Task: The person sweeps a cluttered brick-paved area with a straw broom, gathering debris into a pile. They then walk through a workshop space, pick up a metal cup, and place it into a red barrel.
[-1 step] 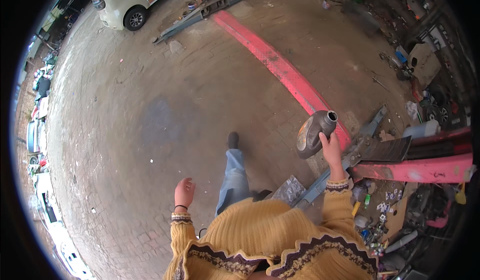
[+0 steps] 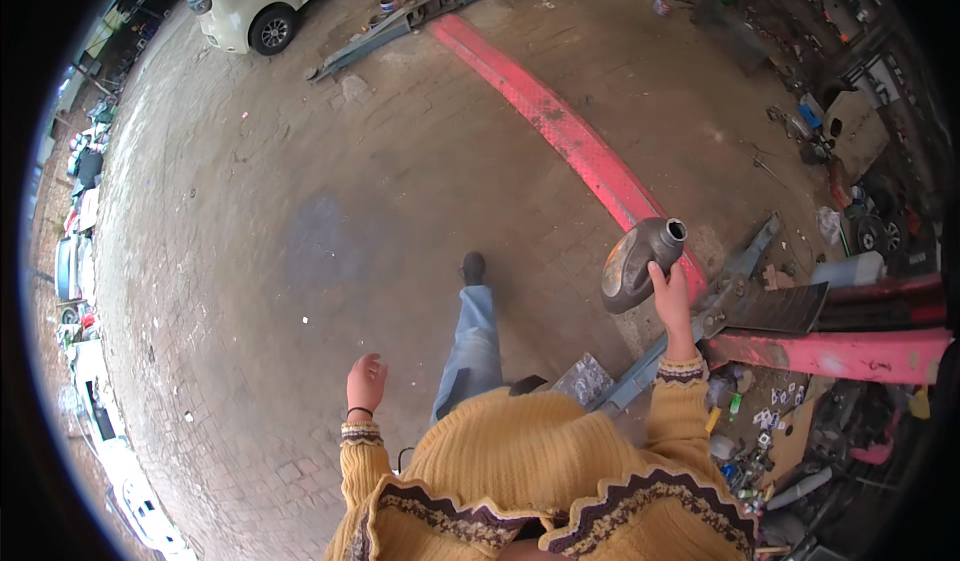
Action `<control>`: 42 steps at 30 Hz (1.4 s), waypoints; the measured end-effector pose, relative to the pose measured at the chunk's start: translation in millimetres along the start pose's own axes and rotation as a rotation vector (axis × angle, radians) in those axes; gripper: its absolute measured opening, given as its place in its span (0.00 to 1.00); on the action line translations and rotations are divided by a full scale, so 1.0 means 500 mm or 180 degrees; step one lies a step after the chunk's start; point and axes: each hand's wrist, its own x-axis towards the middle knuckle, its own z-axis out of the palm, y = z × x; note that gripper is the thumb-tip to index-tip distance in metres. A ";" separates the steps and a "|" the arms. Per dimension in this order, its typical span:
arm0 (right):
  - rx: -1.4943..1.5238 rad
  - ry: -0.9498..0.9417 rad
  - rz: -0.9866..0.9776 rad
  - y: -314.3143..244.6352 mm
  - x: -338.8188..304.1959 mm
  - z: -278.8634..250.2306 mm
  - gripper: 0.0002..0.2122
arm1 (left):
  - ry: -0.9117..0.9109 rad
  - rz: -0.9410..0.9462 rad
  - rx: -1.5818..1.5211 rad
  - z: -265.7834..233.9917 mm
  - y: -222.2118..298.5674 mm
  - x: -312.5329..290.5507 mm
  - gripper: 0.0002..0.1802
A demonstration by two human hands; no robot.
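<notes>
My right hand (image 2: 672,296) grips a dark grey-brown engine oil bottle (image 2: 630,269) near its neck, with the fingers partly hidden behind it. The bottle is tilted, its round mouth (image 2: 676,231) facing up and to the right, and no cap is on it. An orange-toned label shows on its left side. My left hand (image 2: 367,382) hangs free at the lower left, fingers loosely bent and apart, holding nothing. It wears a dark band at the wrist.
A pink-red floor strip (image 2: 560,126) runs from a lift base (image 2: 420,13) to a red post (image 2: 840,353) and blue-grey lift arm (image 2: 640,371) at my right. A cream van (image 2: 235,11) stands far left. Tools and scrap (image 2: 770,421) crowd the right side.
The bottle and my right hand sit slightly farther right and a little higher in the picture. My visible foot has shifted slightly up and right. The grip is unchanged.
</notes>
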 end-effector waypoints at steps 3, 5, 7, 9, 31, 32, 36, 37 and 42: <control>0.0194 0.0330 0.0048 -0.025 0.181 0.033 0.19 | 0.0091 -0.0283 0.0182 -0.025 0.023 0.206 0.14; 0.0110 0.0445 0.0920 -0.046 0.300 0.034 0.19 | 0.0103 -0.0130 0.0482 -0.054 0.102 0.384 0.13; 0.0158 0.0738 0.0514 -0.062 0.396 0.016 0.19 | 0.0099 0.0067 0.0491 -0.062 0.224 0.564 0.13; -0.0552 0.0867 0.0677 -0.067 0.492 -0.015 0.20 | 0.0003 0.0346 0.0317 -0.057 0.382 0.749 0.12; -0.0477 0.0416 0.0559 -0.148 2.115 -0.077 0.19 | -0.0597 0.0656 0.0265 0.279 1.563 1.986 0.15; -0.0438 0.0288 0.0730 -0.159 2.192 -0.060 0.17 | -0.0558 0.0532 0.0307 0.280 1.570 2.024 0.15; -0.0670 0.0205 0.0186 -0.190 2.454 0.006 0.17 | -0.0549 0.0280 0.0614 0.326 1.596 2.221 0.16; -0.0854 0.0191 0.0248 -0.198 2.516 0.022 0.17 | -0.0514 0.0333 0.0633 0.340 1.614 2.285 0.17; -0.1094 0.0266 0.0465 -0.262 2.803 0.089 0.16 | -0.0574 0.0740 0.0708 0.410 1.863 2.684 0.20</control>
